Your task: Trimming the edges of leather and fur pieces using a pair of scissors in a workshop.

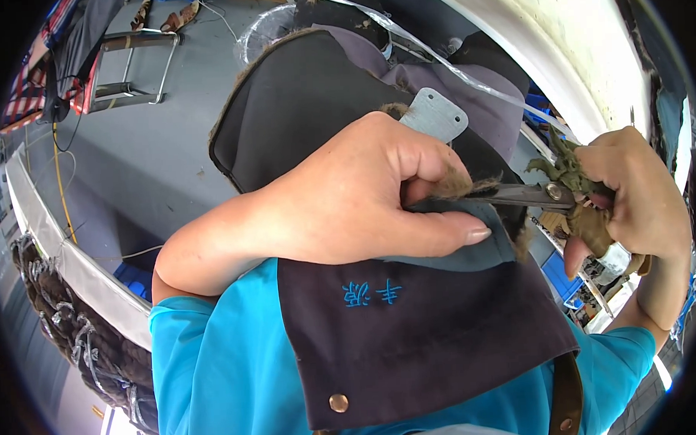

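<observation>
My left hand (pixel 355 190) is closed over a grey piece with brown fur along its edge (pixel 483 240), its thumb lying along the grey side. A tuft of brown fur (pixel 477 188) sticks out by its curled fingers. On the right, my right hand (pixel 644 184) grips a pair of scissors (pixel 546 195) by handles wrapped in ragged green and tan cloth. Their dark blades point left, at the fur beside my left fingers; the tips are hidden there. Beyond my left hand lies a black panel with a fuzzy brown edge (pixel 283 105). A pale grey plate with small holes (pixel 435 116) rests near its right side.
My dark apron (pixel 436 337) covers my chest. A metal-framed stool (pixel 128 72) stands on the grey floor at the upper left. Dark furry bundles (pixel 68 327) lie beyond a white edge at left. A large white curved surface (pixel 557 49) borders the upper right.
</observation>
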